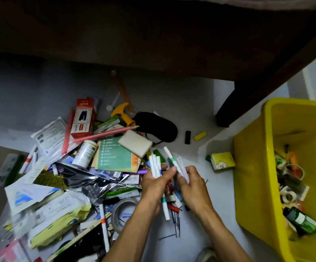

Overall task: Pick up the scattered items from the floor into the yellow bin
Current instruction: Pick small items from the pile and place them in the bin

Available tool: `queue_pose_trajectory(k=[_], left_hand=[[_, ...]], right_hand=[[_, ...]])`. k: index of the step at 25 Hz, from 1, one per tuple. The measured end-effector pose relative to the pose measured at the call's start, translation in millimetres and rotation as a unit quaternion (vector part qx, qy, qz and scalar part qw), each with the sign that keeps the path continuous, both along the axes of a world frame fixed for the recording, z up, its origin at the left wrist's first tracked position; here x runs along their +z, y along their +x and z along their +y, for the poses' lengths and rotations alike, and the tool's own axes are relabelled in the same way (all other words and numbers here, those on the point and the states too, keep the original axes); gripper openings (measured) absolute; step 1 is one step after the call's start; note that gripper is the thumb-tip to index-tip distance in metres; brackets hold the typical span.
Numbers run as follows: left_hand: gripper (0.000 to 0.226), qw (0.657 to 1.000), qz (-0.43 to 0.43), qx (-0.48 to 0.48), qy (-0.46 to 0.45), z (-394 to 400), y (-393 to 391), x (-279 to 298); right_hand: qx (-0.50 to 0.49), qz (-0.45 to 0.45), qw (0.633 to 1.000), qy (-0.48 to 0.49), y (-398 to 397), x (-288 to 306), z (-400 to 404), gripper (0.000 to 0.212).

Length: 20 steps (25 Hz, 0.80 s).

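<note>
My left hand (pixel 156 183) grips a bundle of white marker pens (pixel 155 165) with coloured bands, their ends sticking out above and below the fist. My right hand (pixel 192 183) holds another white marker with a green band (pixel 170 156), tilted up to the left, close beside the bundle. Both hands hover over the floor just right of the pile of scattered items (pixel 74 176). The yellow bin (pixel 255 167) stands at the right and holds tape rolls, a green bottle and other small things.
The pile has a red box (pixel 82 120), a white bottle (pixel 85 153), a green booklet (pixel 115 154), a white sponge (pixel 135 143), plastic bags and a tape roll (pixel 123 210). A black pouch (pixel 156 127), small black and yellow blocks and a tissue pack (pixel 222 160) lie nearer the bin. Dark furniture looms behind.
</note>
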State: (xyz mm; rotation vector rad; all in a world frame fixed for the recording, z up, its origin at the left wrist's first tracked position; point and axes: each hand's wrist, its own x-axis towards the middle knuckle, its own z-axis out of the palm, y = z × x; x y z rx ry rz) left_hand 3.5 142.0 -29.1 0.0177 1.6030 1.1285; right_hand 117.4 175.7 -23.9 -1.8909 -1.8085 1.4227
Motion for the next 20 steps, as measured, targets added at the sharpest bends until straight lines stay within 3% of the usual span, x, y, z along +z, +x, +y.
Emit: queue_pose_trajectory(k=[3, 5, 7, 9, 12, 16, 17, 20], left_hand=[[0.031, 0.998, -0.026, -0.047, 0.022, 0.7, 9.7, 9.2], [0.03, 0.996, -0.036, -0.066, 0.042, -1.4, 9.5, 12.8], [0.025, 0.996, -0.04, -0.07, 0.048, -3.1, 7.9, 13.9], [0.018, 0.999, -0.015, -0.047, 0.003, -5.3, 5.2, 9.8], [0.016, 0.998, 0.013, -0.053, -0.044, -16.0, -2.0, 0.4], [0.022, 0.996, -0.033, -0.08, -0.024, -28.9, -1.9, -2.6], [0.02, 0.998, -0.023, -0.054, -0.03, -29.4, -1.8, -3.9], [0.01, 0.998, -0.019, 0.045, -0.048, -30.0, -9.0, -6.0]], right_hand=[[-0.033, 0.107, 0.993, -0.036, 3.4, 17.5, -14.7, 0.004], [-0.042, 0.187, 0.979, -0.074, 3.3, 23.9, -15.7, 0.019], [-0.049, 0.232, 0.965, -0.111, 2.7, 26.2, -14.6, 0.03], [-0.04, 0.243, 0.958, -0.144, 3.2, 23.8, -14.5, 0.027], [0.03, 0.211, 0.966, -0.147, 5.0, 17.1, -19.4, 0.013], [0.163, 0.078, 0.981, -0.068, 4.7, 9.6, -24.7, 0.02], [0.16, 0.06, 0.984, -0.051, 6.3, 7.5, -24.5, 0.02], [0.014, -0.029, 0.999, 0.015, 14.8, -6.0, -18.3, 0.015]])
